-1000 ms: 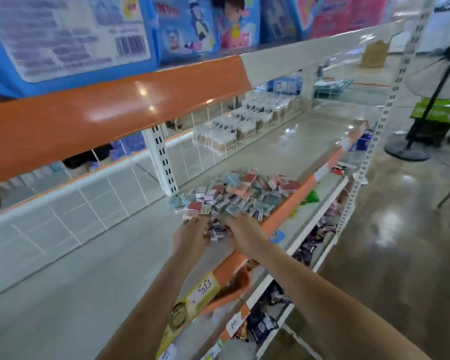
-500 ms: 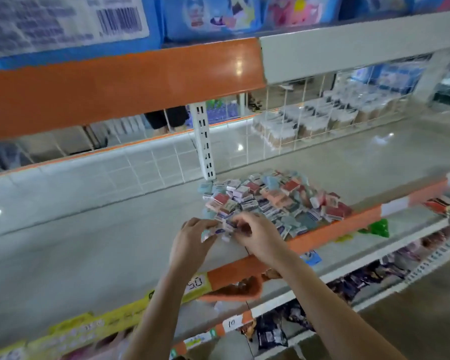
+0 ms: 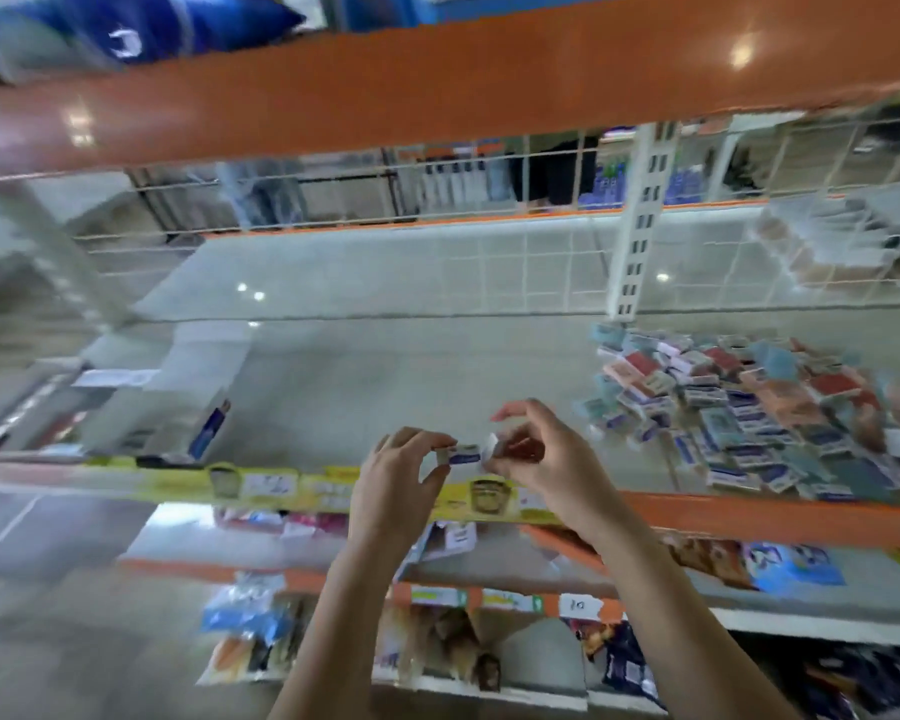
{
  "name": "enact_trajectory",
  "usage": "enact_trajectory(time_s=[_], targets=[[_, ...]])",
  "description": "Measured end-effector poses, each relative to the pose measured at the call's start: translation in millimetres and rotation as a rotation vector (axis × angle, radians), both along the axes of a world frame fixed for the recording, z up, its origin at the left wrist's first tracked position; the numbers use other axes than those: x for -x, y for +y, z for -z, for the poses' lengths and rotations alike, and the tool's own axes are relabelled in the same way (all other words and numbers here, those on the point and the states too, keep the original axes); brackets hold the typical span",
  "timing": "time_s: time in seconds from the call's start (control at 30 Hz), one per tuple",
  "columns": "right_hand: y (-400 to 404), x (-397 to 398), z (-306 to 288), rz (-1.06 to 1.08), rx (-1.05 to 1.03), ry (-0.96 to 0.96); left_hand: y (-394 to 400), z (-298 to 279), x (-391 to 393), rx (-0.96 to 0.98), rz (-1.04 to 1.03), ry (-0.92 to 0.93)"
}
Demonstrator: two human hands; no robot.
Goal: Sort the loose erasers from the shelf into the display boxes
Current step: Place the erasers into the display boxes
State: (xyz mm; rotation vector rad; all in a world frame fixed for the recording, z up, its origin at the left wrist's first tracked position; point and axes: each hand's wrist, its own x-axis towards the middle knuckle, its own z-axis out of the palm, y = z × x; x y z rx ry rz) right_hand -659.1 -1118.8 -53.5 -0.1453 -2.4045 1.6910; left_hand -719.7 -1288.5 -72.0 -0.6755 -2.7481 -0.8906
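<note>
White-blue eraser (image 3: 462, 454), pinched between hands (image 3: 468, 459)

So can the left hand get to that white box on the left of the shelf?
Probably yes. The shelf between the left hand and the white box shows nothing in the way, though the hand pinches an eraser, and the frame is blurry.

View: single head-worn camera, wide-angle
Facing: forward and down onto a shelf (image 3: 385, 366)
Nearness: close, both forearms reaching in from below
</note>
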Motion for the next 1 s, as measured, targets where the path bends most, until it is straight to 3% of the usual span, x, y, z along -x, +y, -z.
enact_trajectory(time_s=[0.13, 0.33, 0.47, 0.57, 0.67, 0.9, 1.0], targets=[[-61, 17, -5, -0.077, 0.02, 0.007, -65, -5, 1, -0.035, -0.089, -0.005], [-168, 46, -5, 0.013, 0.017, 0.002, -178, -15, 11, -0.034, -0.173, -0.031], [-240, 64, -6, 0.012, 0.138, 0.011, -256, -20, 22, -0.018, -0.155, -0.003], [-284, 73, -10, -0.019, 0.389, -0.123, -300, -22, 34, -0.022, -0.17, 0.0], [-313, 83, -14, -0.036, 0.458, -0.157, -328, -20, 48, -0.035, -0.199, 0.011], [-343, 124, -18, -0.07, 0.125, -0.106, -360, -18, 91, -0.03, -0.153, 0.035], [-350, 151, -20, -0.054, 0.073, -0.056, -368, -21, 117, -0.027, -0.118, 0.047]])
